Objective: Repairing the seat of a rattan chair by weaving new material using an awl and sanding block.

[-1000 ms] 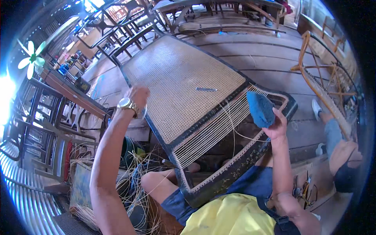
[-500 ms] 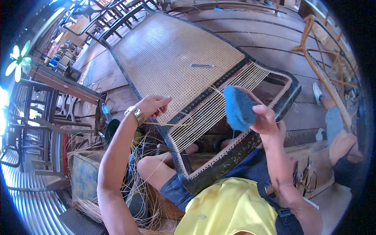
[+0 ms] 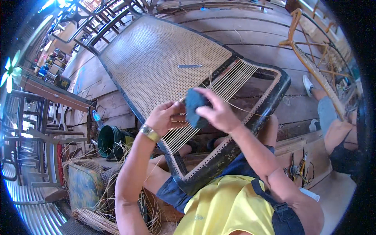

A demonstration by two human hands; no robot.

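Two hands meet over the unwoven end of a dark chair frame (image 3: pixel 270 105). The right hand (image 3: pixel 219 113) has its fingers curled round a blue sponge (image 3: pixel 194 107), gripping it from the right side, with the sponge pressed against the bare cane strands (image 3: pixel 231 80) strung across the frame. The left hand (image 3: pixel 166 115), just left of the sponge and touching it, has its fingertips pinched shut on a thin cane strand near the sponge's edge; a metal wristwatch (image 3: pixel 150 133) sits on that wrist. Beyond the hands, the finished woven cane panel (image 3: pixel 156 58) stretches away up the frame, with a small flat tool (image 3: pixel 190 66) lying on it. A green bucket (image 3: pixel 111 141) stands to the left on the wooden floor (image 3: pixel 254 35), beside loose cane fibres (image 3: pixel 94 213).
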